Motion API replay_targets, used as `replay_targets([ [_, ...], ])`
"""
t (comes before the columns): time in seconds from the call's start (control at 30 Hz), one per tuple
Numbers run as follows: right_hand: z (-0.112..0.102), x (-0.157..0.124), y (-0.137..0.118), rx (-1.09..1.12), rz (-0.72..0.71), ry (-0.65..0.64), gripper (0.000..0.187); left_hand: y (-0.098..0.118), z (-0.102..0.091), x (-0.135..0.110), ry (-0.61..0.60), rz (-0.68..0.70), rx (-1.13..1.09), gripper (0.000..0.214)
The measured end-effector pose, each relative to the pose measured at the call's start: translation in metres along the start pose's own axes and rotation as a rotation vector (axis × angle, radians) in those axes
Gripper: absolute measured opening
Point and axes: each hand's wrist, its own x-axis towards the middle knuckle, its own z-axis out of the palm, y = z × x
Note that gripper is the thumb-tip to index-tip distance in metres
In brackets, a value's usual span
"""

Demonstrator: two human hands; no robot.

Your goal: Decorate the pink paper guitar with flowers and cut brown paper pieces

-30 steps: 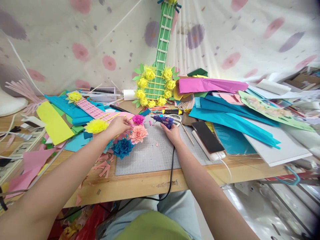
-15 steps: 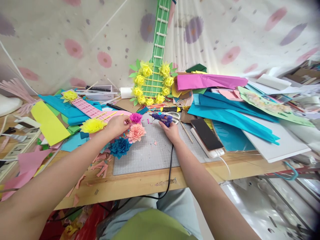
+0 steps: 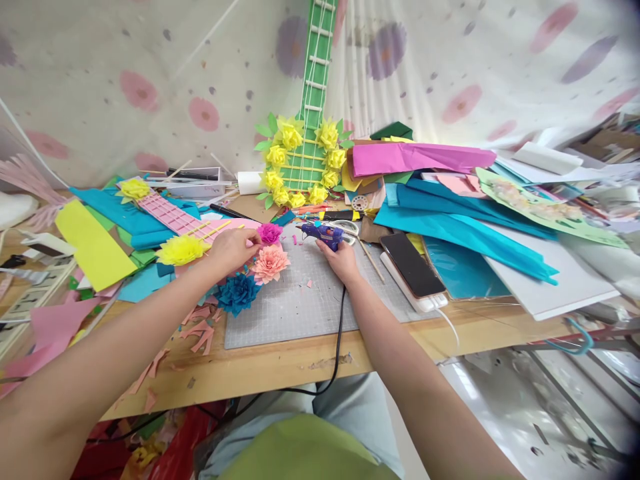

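Observation:
My left hand [image 3: 234,247] is closed in a pinch over the pink paper guitar [image 3: 167,212], beside a magenta paper flower [image 3: 270,233]. What its fingertips hold, if anything, is too small to make out. A peach paper flower [image 3: 271,264] and a blue paper flower [image 3: 237,293] lie just in front of that hand, and a yellow paper flower [image 3: 183,249] is to its left. My right hand [image 3: 340,259] is wrapped round a purple glue gun [image 3: 323,233], its nozzle pointing left toward the flowers above the grey cutting mat [image 3: 300,313].
A green paper guitar [image 3: 313,120] with yellow flowers leans at the back. Blue paper sheets [image 3: 465,220] and a phone [image 3: 413,264] on a white power bank lie to the right. The glue gun's black cord [image 3: 341,333] hangs over the table edge. Paper scraps [image 3: 203,333] lie front left.
The view has tilted and shifted slightly. My left hand stays pinched near the magenta flower, and my right hand keeps the glue gun in about the same place.

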Motion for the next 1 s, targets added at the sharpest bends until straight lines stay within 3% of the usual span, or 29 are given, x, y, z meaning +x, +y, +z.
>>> replay_targets([
  [0.17,-0.001,0.0,0.0,-0.006,0.005,-0.001,0.05,-0.009,0.005,0.005,0.145,0.144,0.037,0.014],
  [0.53,-0.001,-0.002,-0.003,0.001,0.003,0.004,0.049,-0.007,0.009,0.013,0.242,0.456,0.253,0.016],
  [1.0,-0.001,-0.001,-0.003,-0.008,0.005,0.009,0.05,-0.009,0.016,0.02,0.323,0.512,0.266,0.018],
])
